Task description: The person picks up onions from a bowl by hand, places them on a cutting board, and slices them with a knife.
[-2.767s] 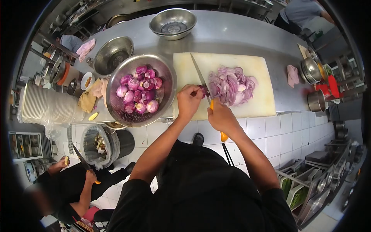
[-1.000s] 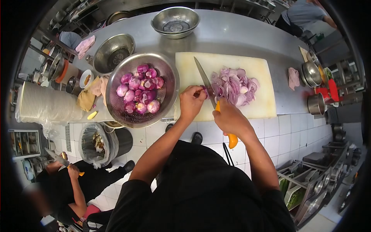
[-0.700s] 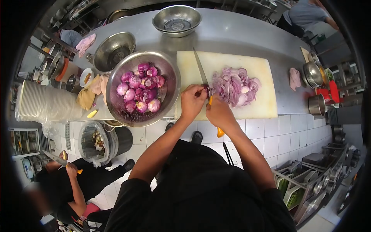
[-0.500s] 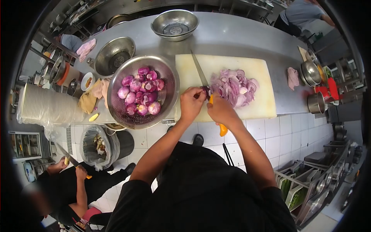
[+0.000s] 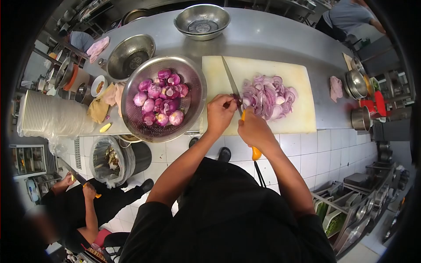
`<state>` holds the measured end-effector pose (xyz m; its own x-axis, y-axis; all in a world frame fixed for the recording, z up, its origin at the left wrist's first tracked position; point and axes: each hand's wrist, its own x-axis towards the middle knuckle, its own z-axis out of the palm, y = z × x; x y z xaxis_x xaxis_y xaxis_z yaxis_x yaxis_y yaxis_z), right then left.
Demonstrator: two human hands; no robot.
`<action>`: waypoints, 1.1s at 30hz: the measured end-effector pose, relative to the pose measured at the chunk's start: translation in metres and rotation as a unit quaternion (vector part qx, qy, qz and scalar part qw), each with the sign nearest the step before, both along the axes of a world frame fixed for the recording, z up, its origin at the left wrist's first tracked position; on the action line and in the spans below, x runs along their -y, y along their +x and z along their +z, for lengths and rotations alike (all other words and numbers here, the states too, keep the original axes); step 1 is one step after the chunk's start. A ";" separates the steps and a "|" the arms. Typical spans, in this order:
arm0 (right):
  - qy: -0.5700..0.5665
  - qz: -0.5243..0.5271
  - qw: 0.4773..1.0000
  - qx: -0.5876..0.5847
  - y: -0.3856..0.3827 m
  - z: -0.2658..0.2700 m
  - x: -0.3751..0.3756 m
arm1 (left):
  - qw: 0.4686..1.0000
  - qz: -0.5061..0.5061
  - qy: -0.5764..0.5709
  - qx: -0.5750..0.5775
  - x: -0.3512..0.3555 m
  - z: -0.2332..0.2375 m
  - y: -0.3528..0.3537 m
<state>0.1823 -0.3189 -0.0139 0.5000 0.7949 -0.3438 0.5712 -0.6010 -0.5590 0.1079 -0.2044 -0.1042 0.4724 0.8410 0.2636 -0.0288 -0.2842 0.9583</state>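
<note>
My right hand (image 5: pixel 253 128) grips the orange handle of a long knife (image 5: pixel 231 83), whose blade points away from me across the white cutting board (image 5: pixel 219 79). My left hand (image 5: pixel 219 113) pins a small remnant of red onion (image 5: pixel 237 99) against the blade's left side. A heap of sliced red onion (image 5: pixel 267 95) lies on the board just right of the blade. A steel colander (image 5: pixel 195 81) holding several peeled red onions (image 5: pixel 160 97) sits left of the board.
Two empty steel bowls (image 5: pixel 130 55) (image 5: pixel 202 21) stand further back on the steel counter. Cloths (image 5: pixel 335 87), stacked small bowls (image 5: pixel 356 82) and a pot (image 5: pixel 360 117) are at the right. Another person (image 5: pixel 72 206) with a knife crouches at lower left beside a lined bin (image 5: pixel 112 161).
The knife has been rising and falling through the onion piece under my left hand, which has shrunk; the sliced heap has grown a little. The person at lower left moved their knife.
</note>
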 end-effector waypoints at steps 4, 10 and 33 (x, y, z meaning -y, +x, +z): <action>0.026 -0.029 0.999 0.012 0.003 -0.024 -0.018 | 0.999 0.002 0.022 -0.024 -0.002 0.000 0.000; -0.028 -0.036 0.995 -0.091 0.005 0.042 -0.005 | 1.000 -0.003 0.000 -0.008 -0.001 -0.007 0.001; -0.042 -0.048 0.993 -0.095 0.006 0.039 -0.009 | 1.000 -0.002 0.008 -0.016 -0.001 -0.005 0.000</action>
<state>0.1880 -0.3095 0.0249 0.4913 0.7118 -0.5019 0.3977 -0.6960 -0.5978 0.1081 -0.2033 -0.1088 0.4837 0.8352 0.2617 0.0016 -0.2998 0.9540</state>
